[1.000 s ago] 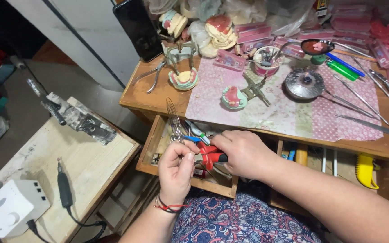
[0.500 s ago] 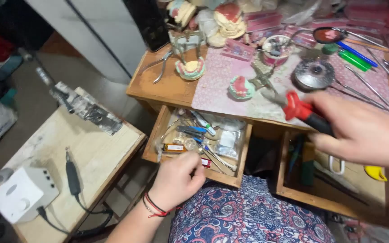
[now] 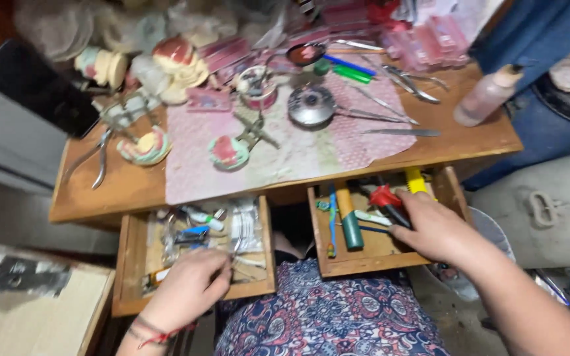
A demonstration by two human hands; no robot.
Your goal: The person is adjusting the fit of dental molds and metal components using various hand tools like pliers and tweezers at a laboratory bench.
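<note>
My right hand (image 3: 434,229) holds a red-handled tool (image 3: 386,200) inside the open right drawer (image 3: 377,260) of a wooden desk (image 3: 126,188). Beside it in that drawer lie a green-and-orange tool (image 3: 348,224) and a yellow tool (image 3: 415,180). My left hand (image 3: 189,289) rests in the open left drawer (image 3: 130,264), its fingers curled among small tools, wires and a clear plastic bag (image 3: 245,227). Whether the left hand grips anything is hidden by the fingers.
On the desk lie a pink cloth (image 3: 278,148), dental models (image 3: 227,151), a round metal dish (image 3: 311,104), pliers (image 3: 97,155), long metal instruments (image 3: 390,102), green and blue pens (image 3: 348,69) and a small bottle (image 3: 486,97). A low wooden side table (image 3: 41,310) stands at the left.
My right hand carried the red-handled tool from the left drawer, up over the desk edge, then down into the right drawer. The left hand stayed in the left drawer. The view shifted rightward.
</note>
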